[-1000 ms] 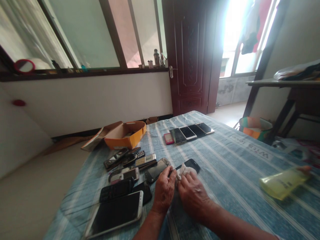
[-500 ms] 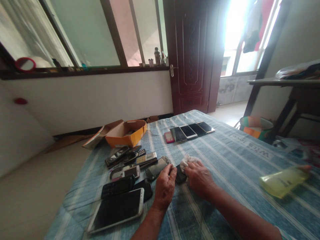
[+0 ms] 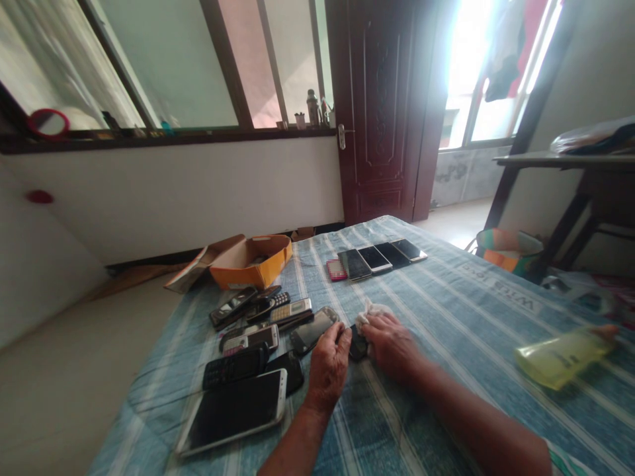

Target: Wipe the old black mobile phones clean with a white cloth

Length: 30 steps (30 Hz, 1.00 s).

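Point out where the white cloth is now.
In the head view, the white cloth is just right of centre, under the right hand, over part of the dark phone.

Grey lettering (image 3: 530, 304) is printed on the blue striped cloth (image 3: 446, 344); only what looks like a W can be made out. Dark marks on the yellow bottle (image 3: 560, 360) cannot be read.

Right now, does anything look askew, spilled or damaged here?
Nothing looks spilled or plainly broken. The mobile phones at left lie jumbled, some overlapping, unlike the neat row of four phones farther back; the yellow translucent container at right appears tipped over.
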Available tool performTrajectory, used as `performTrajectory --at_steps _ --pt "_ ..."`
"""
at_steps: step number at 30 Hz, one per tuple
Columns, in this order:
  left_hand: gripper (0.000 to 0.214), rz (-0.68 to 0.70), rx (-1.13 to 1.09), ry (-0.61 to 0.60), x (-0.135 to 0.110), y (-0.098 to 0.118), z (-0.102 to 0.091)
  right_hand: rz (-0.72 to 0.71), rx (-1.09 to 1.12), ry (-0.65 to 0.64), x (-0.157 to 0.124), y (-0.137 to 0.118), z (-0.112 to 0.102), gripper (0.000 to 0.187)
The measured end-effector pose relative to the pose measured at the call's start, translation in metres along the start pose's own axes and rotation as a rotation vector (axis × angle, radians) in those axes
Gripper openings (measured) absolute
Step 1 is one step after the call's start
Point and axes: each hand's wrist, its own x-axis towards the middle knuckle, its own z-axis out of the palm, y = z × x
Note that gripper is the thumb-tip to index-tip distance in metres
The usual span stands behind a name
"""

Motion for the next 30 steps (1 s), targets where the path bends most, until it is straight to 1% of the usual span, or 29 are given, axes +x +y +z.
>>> performTrajectory --at_steps 4,6,8,11,15,17,19,22,27,30 --pt "0.037 0.015 -0.005 0.011 0.001 0.0 0.0 -0.143 0.065 -0.03 -0.002 -0.015 0.002 0.025" --pt "0.038 0.016 0.0 0.017 0.001 0.0 0.0 -0.169 0.086 -0.031 -0.003 -0.018 0.003 0.025" --pt "0.039 0.011 0.002 0.011 0.001 -0.001 0.0 -0.144 0.088 -0.035 -0.003 -0.016 0.002 0.024" --pt "0.04 0.005 0.002 -0.003 0.001 -0.001 0.0 -0.052 0.065 -0.037 -0.003 -0.007 -0.001 0.026" --pt "0.043 -0.001 -0.007 -0.003 -0.001 -0.002 0.001 0.055 0.04 0.002 -0.001 0.006 -0.002 0.03" --pt "0.042 -0.008 -0.016 -0.009 -0.001 -0.002 0.002 0.076 0.039 0.012 0.0 0.008 0.0 0.03" --pt "0.044 -0.02 -0.041 -0.012 -0.001 -0.002 0.002 0.062 0.035 0.01 0.002 0.006 0.003 0.029" --pt "0.048 -0.028 -0.092 0.009 -0.001 -0.001 0.002 0.007 0.034 -0.009 0.005 -0.004 0.005 0.026" --pt "0.041 0.01 -0.094 0.003 -0.001 0.004 -0.001 -0.123 0.082 -0.058 0.006 -0.022 0.005 0.027" --pt "0.039 0.005 -0.083 0.002 -0.001 0.006 -0.003 -0.105 0.094 -0.068 0.005 -0.023 0.005 0.028"
